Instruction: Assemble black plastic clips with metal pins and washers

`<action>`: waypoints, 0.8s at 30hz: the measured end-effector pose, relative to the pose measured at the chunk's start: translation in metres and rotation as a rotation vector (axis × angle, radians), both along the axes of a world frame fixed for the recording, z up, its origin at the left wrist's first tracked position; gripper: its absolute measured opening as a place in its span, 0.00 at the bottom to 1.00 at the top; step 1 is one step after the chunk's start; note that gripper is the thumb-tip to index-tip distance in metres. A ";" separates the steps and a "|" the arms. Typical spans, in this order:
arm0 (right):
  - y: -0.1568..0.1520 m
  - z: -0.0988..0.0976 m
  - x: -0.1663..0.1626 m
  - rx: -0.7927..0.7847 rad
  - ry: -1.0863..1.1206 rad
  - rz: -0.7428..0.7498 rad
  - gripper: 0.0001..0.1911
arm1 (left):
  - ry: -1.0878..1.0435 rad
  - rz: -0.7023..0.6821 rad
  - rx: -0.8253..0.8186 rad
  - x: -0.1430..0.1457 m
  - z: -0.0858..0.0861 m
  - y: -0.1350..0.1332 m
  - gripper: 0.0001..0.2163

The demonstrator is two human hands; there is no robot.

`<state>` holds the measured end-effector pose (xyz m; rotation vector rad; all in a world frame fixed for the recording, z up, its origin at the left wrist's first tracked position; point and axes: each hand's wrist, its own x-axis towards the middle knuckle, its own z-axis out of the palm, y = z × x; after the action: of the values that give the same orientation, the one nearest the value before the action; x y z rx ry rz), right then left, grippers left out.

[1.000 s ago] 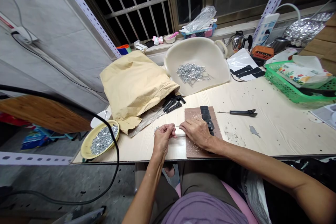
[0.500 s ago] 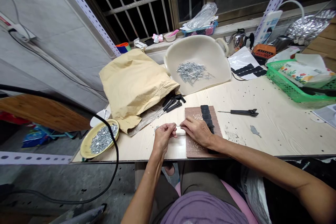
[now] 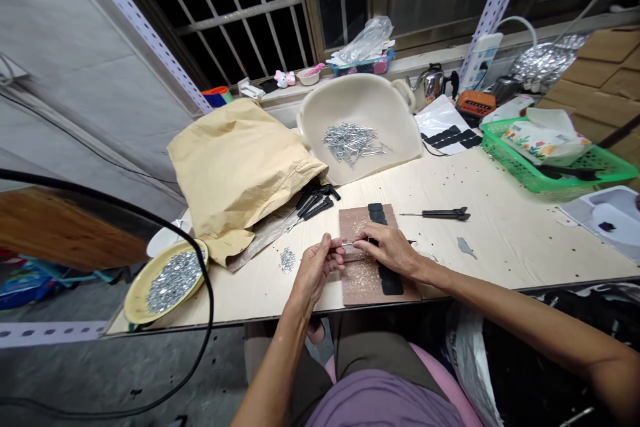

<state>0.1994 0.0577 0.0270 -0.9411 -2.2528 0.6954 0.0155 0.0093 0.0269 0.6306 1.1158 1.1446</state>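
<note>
A thin metal pin (image 3: 348, 244) spans the gap between my hands, above the left part of a brown board (image 3: 357, 287). My left hand (image 3: 316, 268) pinches its left end between thumb and fingertips. At the other end, the closed thumb and fingers of my right hand (image 3: 387, 248) grip it. Black pads (image 3: 391, 280) lie in a column on the board, partly covered by my right hand. A small heap of tiny metal pieces (image 3: 287, 260) sits left of my left hand. Right of the board lies a black-handled tool (image 3: 445, 214) with a thin metal shaft.
A cream basin (image 3: 360, 90) holds many metal pins. The yellow bowl (image 3: 131, 303) at the table's left edge contains small metal pieces. Black-handled tools (image 3: 315, 207) stick out beneath a brown paper bag (image 3: 240, 167). At right stands a green basket (image 3: 530, 177). A black cable (image 3: 213, 307) loops across the left.
The view has shifted, so the table things appear further left. My hands now hold the pin over the board's edge, and the tiny-piece heap beside my left hand has come into fuller view.
</note>
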 end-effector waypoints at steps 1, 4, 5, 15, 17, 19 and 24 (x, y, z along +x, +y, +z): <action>0.001 0.001 0.007 0.000 -0.012 -0.012 0.08 | -0.004 -0.006 -0.002 0.004 0.000 0.001 0.23; 0.008 -0.001 0.030 0.040 -0.075 -0.066 0.09 | 0.083 0.041 0.000 0.013 -0.001 0.004 0.26; 0.012 -0.002 0.038 0.064 -0.106 -0.085 0.09 | 0.136 0.061 0.008 0.015 -0.003 0.004 0.27; 0.064 -0.027 0.068 0.217 -0.283 -0.110 0.12 | 0.886 -0.003 0.297 0.031 -0.027 0.002 0.20; 0.054 -0.030 0.069 0.263 -0.264 -0.034 0.14 | 1.022 -0.031 0.322 0.034 -0.029 0.002 0.19; 0.040 -0.030 0.071 0.326 -0.272 0.124 0.15 | 1.130 -0.028 0.340 0.038 -0.030 0.002 0.19; 0.046 -0.019 0.070 0.371 -0.299 0.235 0.15 | 1.377 -0.019 0.330 0.047 -0.032 0.001 0.17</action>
<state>0.2696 0.1039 0.0083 -0.6366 -2.6634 0.2222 0.0629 0.0102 -0.0048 1.8217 2.0360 0.7946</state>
